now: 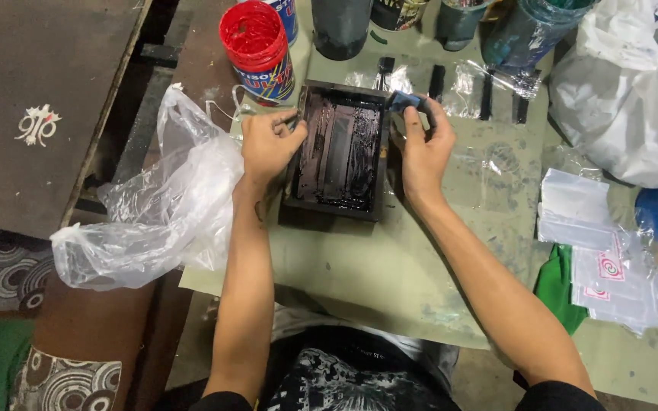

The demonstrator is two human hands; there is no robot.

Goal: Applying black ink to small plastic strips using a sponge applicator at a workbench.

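Near edge: the person's lap and patterned dark shirt were cut off by the bottom of the frame; both forearms ran up from there.
Desk: a pale green mat (359,266), stained with dark smears, covered the desk.
Left hand: left hand (268,144) rested at the left rim of the tray, fingers curled narrow around a small dark item, too hidden to identify.
Right hand: right hand (424,148) sat at the tray's right rim, fingers pinched on a small blue-black piece (405,101); its kind was unclear.
Tray: a dark rectangular tray (342,152) lay between the hands at mid-mat, its floor coated with glossy black ink.
Left of tray: a crumpled clear plastic bag (154,213) hung over the desk's edge, contents not visible.
Right side: small clear sachets (611,274) lay stacked, beside a large white bag (634,99) partly out of frame.
Far edge: a red-smeared tub (257,46) stood just behind the tray; several dark jars (340,27) further right were cropped at the top, contents not readable.
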